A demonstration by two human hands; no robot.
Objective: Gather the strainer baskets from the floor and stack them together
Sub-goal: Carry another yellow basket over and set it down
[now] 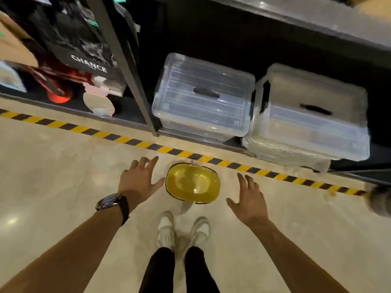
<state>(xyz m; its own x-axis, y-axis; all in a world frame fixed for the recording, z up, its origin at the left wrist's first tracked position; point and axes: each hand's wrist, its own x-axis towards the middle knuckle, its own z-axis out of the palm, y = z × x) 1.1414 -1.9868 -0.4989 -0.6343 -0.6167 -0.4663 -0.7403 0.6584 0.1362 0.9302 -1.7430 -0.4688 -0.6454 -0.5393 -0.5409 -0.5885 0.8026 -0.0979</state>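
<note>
A yellow strainer basket (193, 182) with a dark rim sits upright on the pale floor, just in front of my white shoes. My left hand (138, 178), with a watch on its wrist, hovers at the basket's left side, fingers spread and its thumb almost at the rim. My right hand (249, 199) is spread open to the basket's right, a short gap away. Neither hand holds anything. The picture is blurred, so I cannot tell whether the basket is one piece or several nested ones.
A yellow-and-black hazard tape line (118, 138) crosses the floor just behind the basket. Behind it a dark shelf holds two clear lidded storage bins (203, 96) (309, 115); black bags and boxes (84, 49) sit at the left. A blurred grey object (378, 199) lies at the right edge.
</note>
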